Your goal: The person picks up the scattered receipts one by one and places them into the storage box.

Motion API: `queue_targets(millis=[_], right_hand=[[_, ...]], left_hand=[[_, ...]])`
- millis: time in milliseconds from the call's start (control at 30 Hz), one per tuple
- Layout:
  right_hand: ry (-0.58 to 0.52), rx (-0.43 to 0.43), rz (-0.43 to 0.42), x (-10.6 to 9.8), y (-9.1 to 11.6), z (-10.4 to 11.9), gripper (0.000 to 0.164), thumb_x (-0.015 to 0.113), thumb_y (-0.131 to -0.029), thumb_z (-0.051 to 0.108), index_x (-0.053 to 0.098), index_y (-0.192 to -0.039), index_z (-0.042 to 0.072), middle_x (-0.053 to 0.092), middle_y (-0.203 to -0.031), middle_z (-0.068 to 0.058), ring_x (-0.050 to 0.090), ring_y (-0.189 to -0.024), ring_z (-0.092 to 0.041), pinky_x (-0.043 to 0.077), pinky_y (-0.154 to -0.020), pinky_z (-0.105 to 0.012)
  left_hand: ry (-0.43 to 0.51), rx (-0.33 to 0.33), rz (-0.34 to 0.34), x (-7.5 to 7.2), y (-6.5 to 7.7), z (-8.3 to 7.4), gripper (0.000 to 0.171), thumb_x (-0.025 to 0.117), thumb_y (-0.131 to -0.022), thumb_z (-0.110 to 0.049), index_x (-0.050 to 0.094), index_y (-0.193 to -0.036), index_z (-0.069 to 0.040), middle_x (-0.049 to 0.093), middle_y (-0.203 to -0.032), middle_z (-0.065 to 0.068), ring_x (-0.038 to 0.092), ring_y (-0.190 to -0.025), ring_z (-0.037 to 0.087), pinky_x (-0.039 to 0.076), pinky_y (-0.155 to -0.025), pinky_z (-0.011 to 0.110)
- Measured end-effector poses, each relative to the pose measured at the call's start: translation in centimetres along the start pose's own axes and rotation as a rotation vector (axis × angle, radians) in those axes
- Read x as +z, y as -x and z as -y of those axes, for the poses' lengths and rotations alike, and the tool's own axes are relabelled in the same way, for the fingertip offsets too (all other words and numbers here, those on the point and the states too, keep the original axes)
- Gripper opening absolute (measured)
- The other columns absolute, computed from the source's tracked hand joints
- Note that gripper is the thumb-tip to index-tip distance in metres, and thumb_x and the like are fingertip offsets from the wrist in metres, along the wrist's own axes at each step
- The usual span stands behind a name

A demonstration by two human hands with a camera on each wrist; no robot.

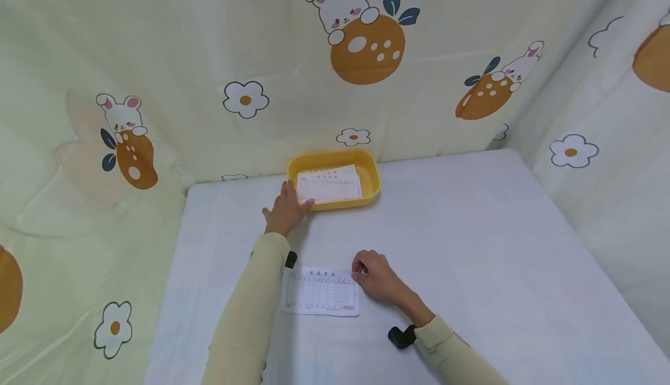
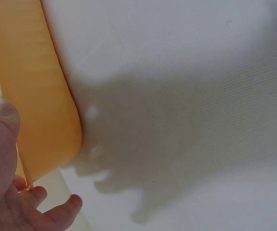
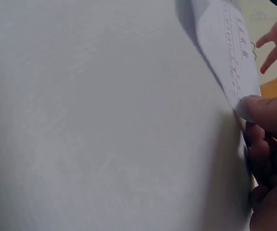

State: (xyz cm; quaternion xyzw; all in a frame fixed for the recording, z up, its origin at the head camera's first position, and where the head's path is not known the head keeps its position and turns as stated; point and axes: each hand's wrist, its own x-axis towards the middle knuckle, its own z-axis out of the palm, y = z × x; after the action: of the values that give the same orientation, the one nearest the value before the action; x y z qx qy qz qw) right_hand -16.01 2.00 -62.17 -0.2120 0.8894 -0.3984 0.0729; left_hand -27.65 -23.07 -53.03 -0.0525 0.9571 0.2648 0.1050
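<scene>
My left hand (image 1: 284,213) grips the near left corner of a yellow plastic tray (image 1: 373,175), thumb along its front rim and fingers at its left side. In the left wrist view the thumb (image 2: 6,113) lies over the rim of the tray (image 2: 37,91). Inside the tray lie several printed paper forms (image 1: 325,188), slightly fanned. A printed form (image 1: 320,293) with a ruled grid lies nearer on the table. My right hand (image 1: 379,277) pinches its upper right corner between thumb and fingers. The right wrist view shows that form (image 3: 225,53) bent up from the surface.
A white cloth covers the table (image 1: 460,245). Behind it and at both sides hangs a pale curtain (image 1: 199,53) printed with rabbits and flowers; the tray stands close to it at the back edge. A black wrist camera (image 1: 402,337) sits below my right sleeve.
</scene>
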Motion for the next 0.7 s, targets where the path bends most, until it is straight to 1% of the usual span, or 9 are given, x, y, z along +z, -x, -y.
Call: queue_targets(millis=[33,100,167,267,433,567,633,700], right_hand=[[-0.022,0.015,0.010,-0.1,0.1,0.1,0.015,0.072,-0.100,0.002,0.063,-0.095,0.013,0.054,-0.087,0.004,0.049,-0.085,-0.017,0.036,-0.086,-0.043],[-0.071,0.044,0.026,-0.4,0.3,0.1,0.012,0.069,-0.102,0.003,0.064,-0.096,0.011,0.055,-0.085,0.004,0.050,-0.082,-0.016,0.039,-0.084,-0.042],[-0.098,0.056,0.041,-0.5,0.6,0.2,0.010,0.068,-0.103,0.003,0.065,-0.098,0.010,0.055,-0.085,0.004,0.051,-0.081,-0.015,0.040,-0.082,-0.039],[-0.115,0.059,0.055,-0.6,0.8,0.2,0.008,0.068,-0.103,0.003,0.065,-0.099,0.010,0.056,-0.085,0.004,0.051,-0.081,-0.014,0.042,-0.080,-0.037],[-0.116,0.040,0.060,-0.7,1.1,0.1,0.006,0.067,-0.105,0.004,0.065,-0.100,0.008,0.056,-0.086,0.005,0.052,-0.081,-0.014,0.041,-0.079,-0.035],[-0.133,0.036,0.062,-0.7,1.1,0.0,0.008,0.066,-0.104,0.001,0.064,-0.100,0.007,0.057,-0.087,0.004,0.052,-0.082,-0.015,0.045,-0.073,-0.030],[-0.142,0.035,0.061,-0.7,1.1,0.0,0.010,0.066,-0.104,0.000,0.064,-0.100,0.008,0.057,-0.087,0.004,0.053,-0.082,-0.015,0.045,-0.072,-0.029],[-0.153,0.034,0.060,-0.8,1.1,0.0,0.008,0.065,-0.105,0.000,0.064,-0.101,0.007,0.057,-0.087,0.003,0.053,-0.081,-0.015,0.045,-0.071,-0.028]], left_hand=[[0.000,-0.001,0.003,0.0,-0.1,0.0,0.092,0.061,-0.107,-0.052,0.008,-0.171,-0.011,0.010,-0.179,0.012,0.031,-0.157,0.038,0.012,-0.119,0.080],[-0.002,-0.003,0.006,0.1,-0.2,0.1,0.092,0.060,-0.108,-0.053,0.007,-0.171,-0.011,0.009,-0.180,0.012,0.029,-0.158,0.038,0.011,-0.120,0.079],[-0.002,-0.004,0.011,0.2,-0.3,0.1,0.092,0.060,-0.108,-0.052,0.007,-0.171,-0.011,0.009,-0.180,0.012,0.028,-0.158,0.038,0.010,-0.120,0.079],[0.006,-0.007,0.013,0.0,-0.1,0.0,0.092,0.060,-0.108,-0.051,0.007,-0.171,-0.011,0.008,-0.180,0.012,0.027,-0.158,0.039,0.010,-0.120,0.080],[0.026,-0.015,0.025,-0.2,0.5,-0.3,0.092,0.062,-0.108,-0.048,0.007,-0.171,-0.010,0.008,-0.179,0.013,0.025,-0.159,0.039,0.008,-0.120,0.080],[0.025,-0.017,0.032,-0.3,0.5,-0.4,0.092,0.061,-0.108,-0.048,0.007,-0.172,-0.010,0.007,-0.179,0.013,0.025,-0.160,0.039,0.008,-0.120,0.080],[0.018,-0.021,0.034,-0.3,0.3,-0.3,0.092,0.061,-0.108,-0.049,0.006,-0.172,-0.010,0.007,-0.180,0.013,0.025,-0.160,0.039,0.008,-0.120,0.079],[0.013,-0.024,0.034,-0.3,0.2,-0.4,0.092,0.060,-0.108,-0.050,0.007,-0.172,-0.010,0.007,-0.180,0.013,0.025,-0.159,0.039,0.009,-0.120,0.079]])
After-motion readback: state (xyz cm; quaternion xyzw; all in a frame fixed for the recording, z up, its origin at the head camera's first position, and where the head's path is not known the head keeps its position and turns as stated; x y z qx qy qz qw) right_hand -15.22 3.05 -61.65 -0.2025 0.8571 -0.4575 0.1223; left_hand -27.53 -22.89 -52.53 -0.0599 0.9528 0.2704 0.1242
